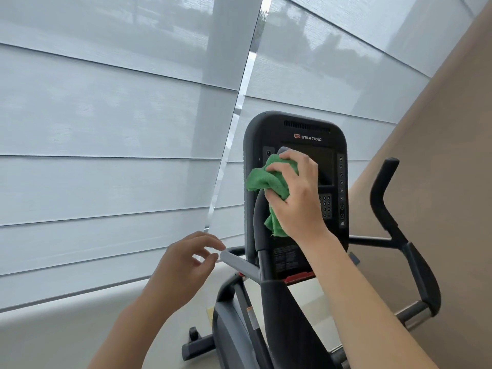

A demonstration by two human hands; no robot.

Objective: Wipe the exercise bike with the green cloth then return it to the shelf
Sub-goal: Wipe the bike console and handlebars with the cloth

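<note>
Gripping the bunched green cloth [269, 182], right hand [295, 198] presses it against the upright console [306, 134].

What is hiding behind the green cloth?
Behind the green cloth, gripped by the right hand, is the bike's black console and a curved handlebar. The screen part right beneath the cloth is covered.

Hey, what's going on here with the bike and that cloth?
A person is wiping an exercise bike. Their right hand grips a bunched green cloth and holds it against the console, at the left side of the dark screen. The left hand is loosely open, its fingertips at the end of a grey handlebar grip, holding nothing. No shelf is in view, so the cloth has not been put back.
</note>
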